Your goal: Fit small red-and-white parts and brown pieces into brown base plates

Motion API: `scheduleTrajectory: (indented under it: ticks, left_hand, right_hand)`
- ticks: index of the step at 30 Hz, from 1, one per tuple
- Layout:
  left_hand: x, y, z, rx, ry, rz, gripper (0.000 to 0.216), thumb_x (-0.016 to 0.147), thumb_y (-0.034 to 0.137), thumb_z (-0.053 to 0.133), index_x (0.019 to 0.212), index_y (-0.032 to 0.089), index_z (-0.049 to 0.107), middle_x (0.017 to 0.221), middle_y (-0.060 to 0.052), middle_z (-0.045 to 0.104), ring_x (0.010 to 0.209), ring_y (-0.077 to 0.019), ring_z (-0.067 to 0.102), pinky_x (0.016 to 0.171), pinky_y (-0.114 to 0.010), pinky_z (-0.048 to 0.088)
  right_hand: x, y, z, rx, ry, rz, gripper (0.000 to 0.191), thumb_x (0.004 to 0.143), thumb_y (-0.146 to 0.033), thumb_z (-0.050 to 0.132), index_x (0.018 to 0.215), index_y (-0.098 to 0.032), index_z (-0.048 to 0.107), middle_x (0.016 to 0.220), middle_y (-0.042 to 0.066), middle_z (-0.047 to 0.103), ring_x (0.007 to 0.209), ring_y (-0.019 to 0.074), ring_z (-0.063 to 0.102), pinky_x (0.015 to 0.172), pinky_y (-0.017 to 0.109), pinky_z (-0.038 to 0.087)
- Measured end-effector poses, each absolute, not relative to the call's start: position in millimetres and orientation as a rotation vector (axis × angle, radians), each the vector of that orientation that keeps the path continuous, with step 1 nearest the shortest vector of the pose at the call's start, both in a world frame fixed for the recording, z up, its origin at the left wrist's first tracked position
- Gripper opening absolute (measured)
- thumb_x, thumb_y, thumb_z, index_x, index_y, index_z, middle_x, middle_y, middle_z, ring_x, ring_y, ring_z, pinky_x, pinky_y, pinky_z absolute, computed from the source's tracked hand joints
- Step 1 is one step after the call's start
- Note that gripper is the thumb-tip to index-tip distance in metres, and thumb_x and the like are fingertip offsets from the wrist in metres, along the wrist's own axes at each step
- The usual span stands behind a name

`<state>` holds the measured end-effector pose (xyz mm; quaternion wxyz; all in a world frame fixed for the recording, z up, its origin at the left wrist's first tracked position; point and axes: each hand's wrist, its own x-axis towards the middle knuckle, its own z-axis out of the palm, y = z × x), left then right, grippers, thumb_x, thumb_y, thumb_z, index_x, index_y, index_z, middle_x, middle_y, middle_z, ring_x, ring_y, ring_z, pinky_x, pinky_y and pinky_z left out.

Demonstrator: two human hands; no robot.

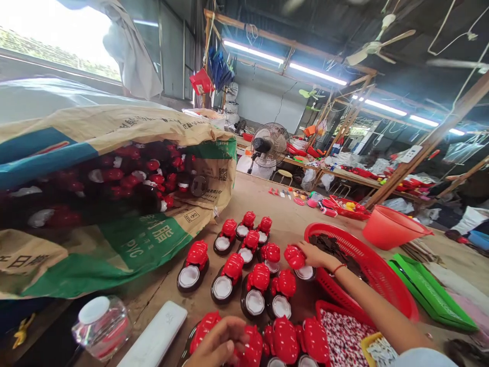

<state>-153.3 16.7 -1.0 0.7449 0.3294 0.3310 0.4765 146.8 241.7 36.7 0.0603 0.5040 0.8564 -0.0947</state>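
Observation:
My right hand [315, 255], with a red cord at the wrist, reaches to the far right of a group of toy figures. Its fingers are on a glossy red figurine [294, 256] with a dark base and a white scalloped disc. Several like it stand in loose rows on the table, among them a red figurine [256, 279] in the middle. My left hand [219, 342] is low at the front, fingers loosely bent and thumb apart, over the nearest red figurines [283, 339]. It partly hides them, and I see nothing held in it.
A large woven bag [153, 255] of red and dark pieces lies open at left. A clear jar [101, 326] and a white slab [155, 336] are at front left. Right stand a red basket [401, 295] of dark pieces, a red bucket [393, 229] and a green tray [435, 295].

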Motion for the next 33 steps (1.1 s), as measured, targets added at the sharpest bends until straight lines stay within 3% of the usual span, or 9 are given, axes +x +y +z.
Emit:
scheduleTrajectory:
  ticks: [5, 10, 12, 15, 19, 22, 26, 33]
  left_hand:
    - [-135.2, 36.2, 11.8, 0.551, 0.662, 1.023, 0.032, 0.063, 0.032, 0.064, 0.092, 0.019, 0.060, 0.090, -0.009, 0.061, 0.078, -0.0202, 0.056, 0.065, -0.031, 0.042]
    - [-94.9, 52.1, 29.2, 0.433, 0.540, 1.112, 0.064, 0.065, 0.037, 0.062, 0.123, 0.028, 0.036, 0.113, -0.012, 0.052, 0.104, -0.0275, 0.047, 0.073, -0.039, 0.042]
    - [-79.3, 52.1, 34.5, 0.308, 0.488, 1.106, 0.070, 0.064, 0.037, 0.063, 0.125, 0.023, 0.033, 0.109, -0.012, 0.056, 0.104, -0.0287, 0.048, 0.077, -0.041, 0.041]
    - [-66.6, 46.0, 37.1, 0.077, 0.510, 1.100, 0.054, 0.070, 0.032, 0.058, 0.118, 0.012, 0.042, 0.090, -0.011, 0.066, 0.094, -0.0283, 0.054, 0.079, -0.041, 0.040]
    - [-65.4, 34.8, 36.6, -0.061, 0.649, 1.056, 0.027, 0.078, 0.027, 0.049, 0.097, 0.010, 0.054, 0.065, -0.007, 0.067, 0.065, -0.0201, 0.061, 0.074, -0.038, 0.043]
    - [-65.0, 29.0, 38.7, -0.077, 0.692, 1.030, 0.020, 0.079, 0.027, 0.047, 0.081, 0.011, 0.058, 0.061, -0.005, 0.067, 0.055, -0.0158, 0.059, 0.070, -0.035, 0.044]
    - [-60.8, 24.6, 39.5, -0.052, 0.720, 0.976, 0.017, 0.077, 0.027, 0.051, 0.075, 0.012, 0.058, 0.062, -0.004, 0.067, 0.056, -0.0157, 0.059, 0.061, -0.031, 0.045]
    - [-55.6, 19.8, 36.7, -0.026, 0.751, 0.843, 0.018, 0.077, 0.027, 0.050, 0.074, 0.011, 0.058, 0.059, -0.006, 0.067, 0.057, -0.0185, 0.060, 0.053, -0.029, 0.043]
  right_hand:
    - [152.4, 217.8, 65.0, 1.681, 2.996, -0.533, 0.054, 0.064, -0.018, 0.057, 0.116, -0.015, 0.039, 0.113, 0.012, 0.049, 0.106, 0.0238, 0.045, 0.092, 0.041, 0.033]
    - [105.8, 150.5, 68.7, 1.700, 3.320, -0.878, 0.052, 0.069, -0.043, 0.055, 0.113, -0.020, 0.038, 0.116, 0.010, 0.048, 0.103, 0.0229, 0.048, 0.090, 0.040, 0.038]
    - [81.8, 121.8, 63.5, 1.665, 3.394, -1.199, 0.049, 0.069, -0.048, 0.054, 0.109, -0.022, 0.041, 0.114, 0.009, 0.050, 0.100, 0.0228, 0.051, 0.088, 0.039, 0.041]
    - [59.6, 92.8, 56.1, 1.669, 3.367, -1.509, 0.051, 0.068, -0.045, 0.058, 0.111, -0.024, 0.040, 0.113, 0.008, 0.050, 0.104, 0.0234, 0.049, 0.092, 0.041, 0.037]
    - [59.5, 77.4, 48.0, 1.663, 3.217, -1.578, 0.093, 0.056, -0.039, 0.071, 0.129, -0.024, 0.016, 0.129, 0.012, 0.033, 0.119, 0.0256, 0.032, 0.101, 0.044, 0.024]
    - [69.1, 70.6, 43.7, 1.610, 3.264, -1.559, 0.107, 0.054, -0.047, 0.070, 0.132, -0.025, 0.000, 0.136, 0.013, 0.018, 0.124, 0.0254, 0.023, 0.101, 0.044, 0.022]
    - [86.5, 66.8, 48.9, 1.658, 3.422, -1.278, 0.105, 0.053, -0.059, 0.064, 0.132, -0.024, 0.004, 0.139, 0.014, 0.009, 0.125, 0.0285, 0.019, 0.101, 0.046, 0.021]
    - [112.1, 67.3, 75.7, 1.839, 3.247, -1.097, 0.086, 0.060, -0.058, 0.059, 0.128, -0.021, 0.022, 0.131, 0.012, 0.031, 0.120, 0.0268, 0.030, 0.100, 0.044, 0.024]
